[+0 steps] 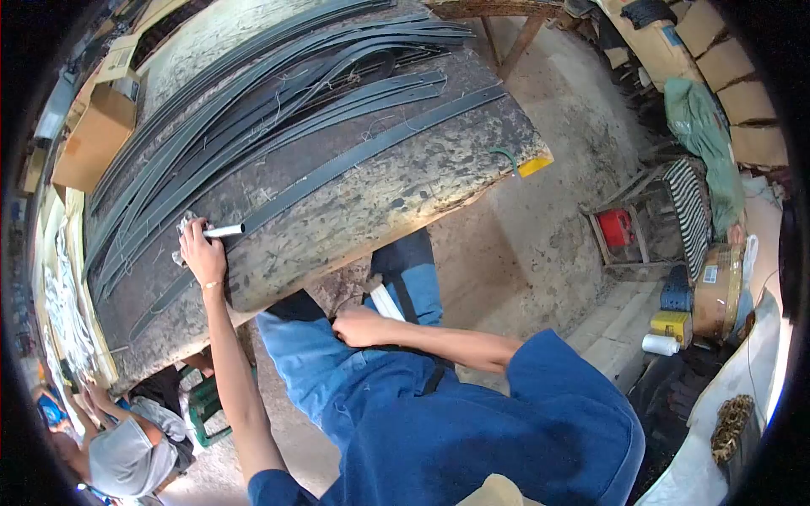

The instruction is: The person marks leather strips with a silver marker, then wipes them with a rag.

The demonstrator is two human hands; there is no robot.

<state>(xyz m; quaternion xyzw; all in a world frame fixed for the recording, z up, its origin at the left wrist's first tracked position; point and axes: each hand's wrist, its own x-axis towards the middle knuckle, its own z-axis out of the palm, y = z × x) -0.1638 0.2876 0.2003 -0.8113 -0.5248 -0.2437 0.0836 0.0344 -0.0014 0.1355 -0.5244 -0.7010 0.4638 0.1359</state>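
Observation:
My left hand (203, 255) rests on the worn work table, fingers curled over a tool with a short silver tube (224, 231) sticking out to the right. Bits of metal show beyond the fingertips, but most of the tool is hidden. Under and beside it runs a long flat dark strip (371, 153) lying along the table. My right hand (361, 327) is closed low over my lap, close below the table edge. Whatever its fingers grip is hidden. A white ridged object (385, 301) stands just beyond it, between my legs.
Bundled dark strips (253, 93) cover the table (422, 173). A cardboard box (97, 139) stands at its left. At lower left sits another person (131, 451) by a green stool (207, 409). A wooden chair (620, 232) and cartons (717, 291) are at right.

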